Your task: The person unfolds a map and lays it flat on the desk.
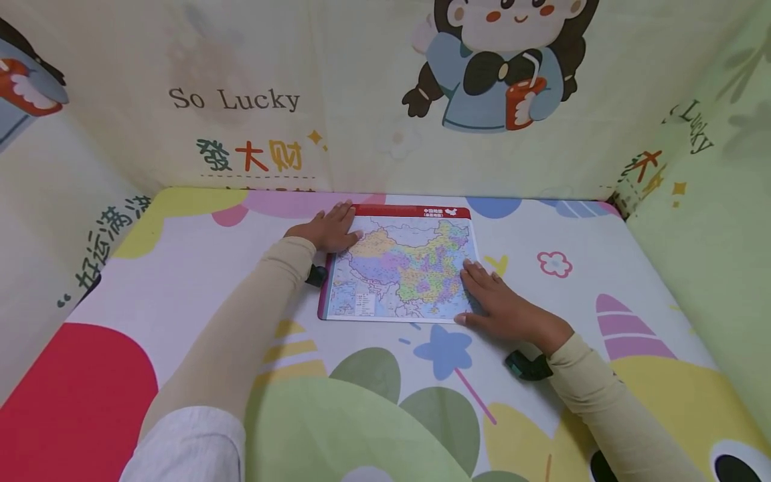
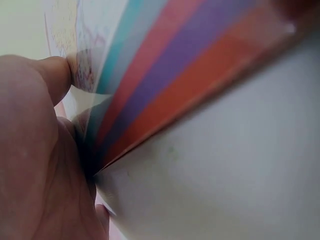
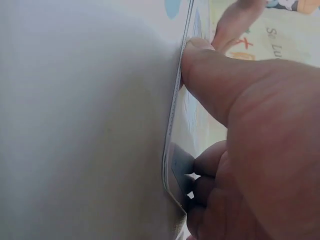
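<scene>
A flat rectangular map of China [image 1: 400, 268] with a red title band lies on the table. My left hand [image 1: 325, 229] rests at its upper left corner, fingers extended past the edge and thumb over the map. Coloured stripes along the map's left side [image 2: 165, 75] run beside the left palm in the left wrist view. My right hand [image 1: 508, 311] touches the lower right side, its fingers fairly straight along that edge and the thumb by the bottom corner. In the right wrist view, the right thumb [image 3: 215, 75] lies against the thin, layered-looking edge [image 3: 172, 115].
A cartoon-patterned cloth [image 1: 199, 288] covers the table. Behind it stands a pale printed curtain [image 1: 361, 100], with further curtain panels on both sides. Dark wrist devices [image 1: 529, 366] show beneath both wrists.
</scene>
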`<state>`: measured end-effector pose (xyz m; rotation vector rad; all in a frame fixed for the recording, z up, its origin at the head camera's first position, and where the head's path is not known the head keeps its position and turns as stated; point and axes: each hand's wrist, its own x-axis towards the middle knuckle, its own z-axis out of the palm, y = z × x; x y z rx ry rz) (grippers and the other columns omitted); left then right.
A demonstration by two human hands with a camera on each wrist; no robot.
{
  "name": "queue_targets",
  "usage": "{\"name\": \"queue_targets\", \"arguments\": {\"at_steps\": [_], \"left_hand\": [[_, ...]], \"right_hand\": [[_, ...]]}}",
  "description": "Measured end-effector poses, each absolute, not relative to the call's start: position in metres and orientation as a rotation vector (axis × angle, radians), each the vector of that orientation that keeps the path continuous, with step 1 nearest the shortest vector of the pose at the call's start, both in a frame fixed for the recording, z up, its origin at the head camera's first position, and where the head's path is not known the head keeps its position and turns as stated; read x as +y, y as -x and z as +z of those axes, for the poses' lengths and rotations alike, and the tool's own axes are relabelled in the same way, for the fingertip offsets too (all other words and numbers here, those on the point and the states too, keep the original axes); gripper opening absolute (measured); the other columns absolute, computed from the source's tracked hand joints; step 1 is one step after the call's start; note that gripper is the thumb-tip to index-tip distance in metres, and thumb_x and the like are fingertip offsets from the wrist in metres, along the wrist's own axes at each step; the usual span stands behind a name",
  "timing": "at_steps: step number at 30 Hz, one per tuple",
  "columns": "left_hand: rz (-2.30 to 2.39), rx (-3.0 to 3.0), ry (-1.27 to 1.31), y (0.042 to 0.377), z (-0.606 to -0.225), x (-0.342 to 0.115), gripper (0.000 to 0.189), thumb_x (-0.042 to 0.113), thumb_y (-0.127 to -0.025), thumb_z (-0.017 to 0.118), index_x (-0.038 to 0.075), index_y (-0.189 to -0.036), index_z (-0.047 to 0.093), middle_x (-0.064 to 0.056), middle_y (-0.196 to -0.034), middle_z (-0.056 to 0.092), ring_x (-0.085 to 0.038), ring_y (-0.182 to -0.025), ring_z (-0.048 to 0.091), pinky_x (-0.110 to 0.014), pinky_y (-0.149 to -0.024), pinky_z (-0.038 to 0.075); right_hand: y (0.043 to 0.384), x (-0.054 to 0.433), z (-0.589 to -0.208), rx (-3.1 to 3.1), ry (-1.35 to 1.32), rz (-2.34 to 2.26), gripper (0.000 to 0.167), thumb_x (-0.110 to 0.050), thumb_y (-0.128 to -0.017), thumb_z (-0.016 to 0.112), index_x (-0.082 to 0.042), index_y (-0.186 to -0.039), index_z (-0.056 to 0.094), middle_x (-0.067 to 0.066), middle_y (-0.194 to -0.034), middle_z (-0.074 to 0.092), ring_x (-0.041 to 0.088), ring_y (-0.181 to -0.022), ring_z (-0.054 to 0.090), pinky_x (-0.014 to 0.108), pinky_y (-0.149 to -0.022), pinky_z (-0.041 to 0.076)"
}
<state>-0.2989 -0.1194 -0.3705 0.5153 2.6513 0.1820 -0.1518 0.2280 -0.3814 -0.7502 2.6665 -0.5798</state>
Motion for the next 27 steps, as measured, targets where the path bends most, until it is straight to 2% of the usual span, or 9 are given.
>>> {"name": "queue_targets", "arguments": {"at_steps": [9, 27], "left_hand": [[0.148, 2.658, -0.55, 0.295, -0.37, -0.119, 0.076, 0.044, -0.103, 0.032, 0.0, -0.154, -0.003, -0.015, -0.161, -0.009, -0.03, -0.147, -0.01, -0.05, -0.116, -0.002], [0.222, 2.611, -0.48, 0.286, -0.37, -0.119, 0.081, 0.045, -0.102, 0.036, 0.001, -0.154, -0.008, -0.014, -0.16, -0.016, -0.031, -0.145, -0.016, -0.051, -0.115, -0.008]], "right_hand": [[0.154, 0.232, -0.38, 2.674, 0.755, -0.531, 0.09, -0.044, -0.095, 0.061, 0.005, -0.153, 0.013, 0.02, -0.161, 0.004, 0.036, -0.147, -0.001, 0.058, -0.113, -0.002], [0.16, 0.239, -0.382, 2.699, 0.75, -0.473, 0.086, -0.042, -0.095, 0.061, 0.0, -0.154, 0.016, 0.017, -0.161, 0.008, 0.036, -0.147, 0.002, 0.059, -0.114, 0.001]]}}
